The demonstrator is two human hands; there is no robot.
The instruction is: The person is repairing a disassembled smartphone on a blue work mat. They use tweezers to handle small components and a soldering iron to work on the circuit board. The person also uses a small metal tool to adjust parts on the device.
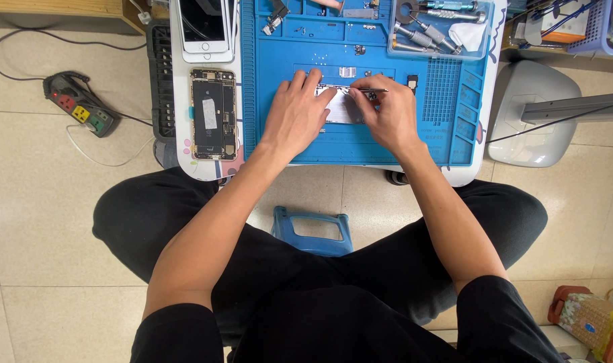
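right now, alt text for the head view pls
A seated person's left hand steadies a small pale part on a blue repair mat while the right hand works it with tweezers. An opened phone lies left.

Opened phone chassis [213,114] lies left of blue repair mat [273,134]. White phone screen [202,27] above it. Clear tray of screwdriver bits [437,30] at mat's top right. Power strip [81,104] on floor, left. Blue stool [313,232] below table.

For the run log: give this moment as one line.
left hand: steadies small plate | right hand: holds tweezers | surface: blue mat
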